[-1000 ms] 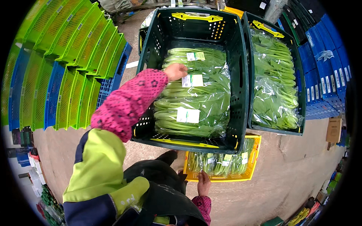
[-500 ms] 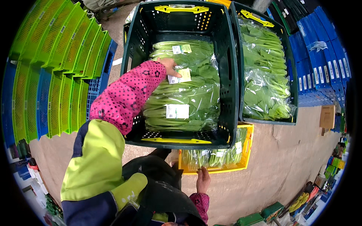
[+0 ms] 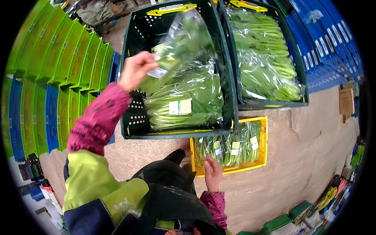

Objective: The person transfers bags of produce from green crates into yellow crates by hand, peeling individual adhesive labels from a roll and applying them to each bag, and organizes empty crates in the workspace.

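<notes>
My left hand (image 3: 136, 70) grips the stem end of a clear plastic bag of leafy greens (image 3: 188, 41) beside its label. That bag is tilted up inside a dark green crate (image 3: 231, 92), its leafy end toward the far rim and blurred. More bagged leafy greens (image 3: 203, 92) lie below it, stems to the left. Down at a yellow crate (image 3: 244, 169), my right hand (image 3: 212, 174) has its fingers closed at the near left corner, on the end of a bagged bunch of greens (image 3: 207, 147). Labelled bags stand side by side there.
Another dark green crate (image 3: 276, 105) full of bagged greens adjoins on the right. Stacked lime-green crates (image 3: 58, 47) rise at the left, with blue ones among them. Blue crates (image 3: 329, 51) are piled at the far right, near a cardboard box (image 3: 346, 101).
My left hand has lifted a labelled bag off the greens in the dark green crate and tilted it up. My right hand stays at the yellow crate. The whole view has shifted slightly.
</notes>
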Action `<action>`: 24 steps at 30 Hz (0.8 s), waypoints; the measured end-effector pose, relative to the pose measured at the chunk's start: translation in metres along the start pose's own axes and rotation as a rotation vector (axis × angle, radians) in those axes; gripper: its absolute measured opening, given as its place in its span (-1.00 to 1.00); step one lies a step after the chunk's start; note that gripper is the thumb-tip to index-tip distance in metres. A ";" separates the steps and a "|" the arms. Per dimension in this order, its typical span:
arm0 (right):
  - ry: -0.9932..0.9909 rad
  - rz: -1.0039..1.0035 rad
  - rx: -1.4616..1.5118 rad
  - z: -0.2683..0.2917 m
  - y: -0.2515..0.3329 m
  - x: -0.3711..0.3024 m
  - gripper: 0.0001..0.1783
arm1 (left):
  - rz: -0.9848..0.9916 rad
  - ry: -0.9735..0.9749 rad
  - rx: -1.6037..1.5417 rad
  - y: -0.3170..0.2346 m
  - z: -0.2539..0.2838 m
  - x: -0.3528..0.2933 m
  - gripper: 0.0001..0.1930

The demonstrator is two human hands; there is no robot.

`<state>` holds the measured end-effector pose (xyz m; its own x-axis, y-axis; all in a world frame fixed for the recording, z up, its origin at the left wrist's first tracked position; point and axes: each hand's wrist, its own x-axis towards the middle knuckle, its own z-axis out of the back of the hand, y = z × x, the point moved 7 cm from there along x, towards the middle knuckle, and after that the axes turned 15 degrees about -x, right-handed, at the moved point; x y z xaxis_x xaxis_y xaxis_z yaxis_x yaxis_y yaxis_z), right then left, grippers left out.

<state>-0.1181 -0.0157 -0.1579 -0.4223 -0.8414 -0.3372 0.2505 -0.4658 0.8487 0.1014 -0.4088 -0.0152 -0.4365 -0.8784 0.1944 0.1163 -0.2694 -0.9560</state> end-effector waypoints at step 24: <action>0.200 -0.747 0.549 0.038 -0.262 -0.125 -0.46 | 1.114 -0.362 -0.764 0.184 -0.369 -0.467 -0.88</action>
<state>-0.1641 0.2218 -0.3223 -0.1377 -0.4324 -0.8911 -0.4903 -0.7519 0.4407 -0.0027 0.0972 -0.3631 -0.1721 -0.5688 -0.8042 -0.3147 0.8054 -0.5023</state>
